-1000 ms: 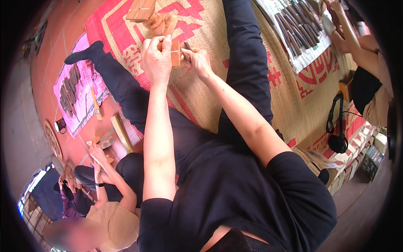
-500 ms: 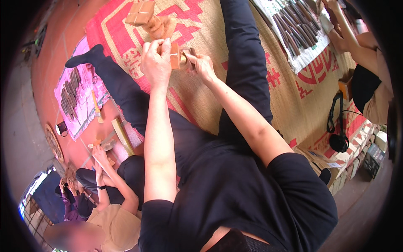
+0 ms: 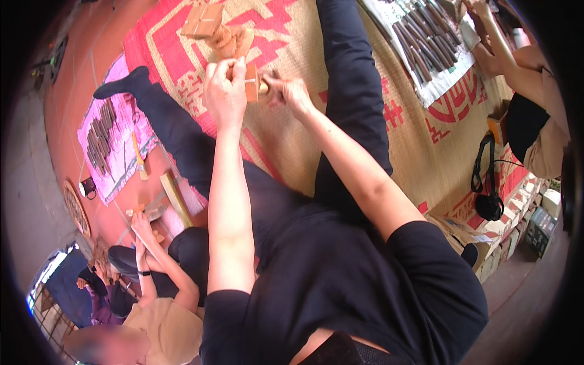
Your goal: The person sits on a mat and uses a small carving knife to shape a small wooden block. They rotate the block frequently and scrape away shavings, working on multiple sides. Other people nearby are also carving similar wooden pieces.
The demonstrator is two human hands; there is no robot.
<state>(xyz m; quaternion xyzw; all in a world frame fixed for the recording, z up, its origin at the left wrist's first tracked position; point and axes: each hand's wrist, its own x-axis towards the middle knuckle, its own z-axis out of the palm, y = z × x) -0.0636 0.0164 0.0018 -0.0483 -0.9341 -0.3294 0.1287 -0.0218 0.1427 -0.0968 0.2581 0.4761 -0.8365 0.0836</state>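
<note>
My left hand [image 3: 226, 94] is closed on a small square wooden block [image 3: 251, 84] with a pale line across its face. A pale yellowish bit [image 3: 263, 88] shows at the block's right side. My right hand [image 3: 293, 96] is there, its fingers pinched and partly smeared by motion. It grips a small brown piece whose kind I cannot make out. Just beyond my left hand, on the mat, lie square wooden blocks [image 3: 203, 20] with pale cross lines and a rounded carved wooden piece [image 3: 228, 44].
My outstretched legs flank the red-patterned woven mat [image 3: 426, 158]. Dark carving tools lie on a white cloth [image 3: 447, 85] at right and a pink cloth [image 3: 118, 173] at left. Other people sit on both sides. A black strap [image 3: 486, 176] and a mug [image 3: 88, 187] lie farther out.
My right hand has shifted slightly left against the block's side, and the brown piece in it is now blurred. My left hand holds the block nearly still.
</note>
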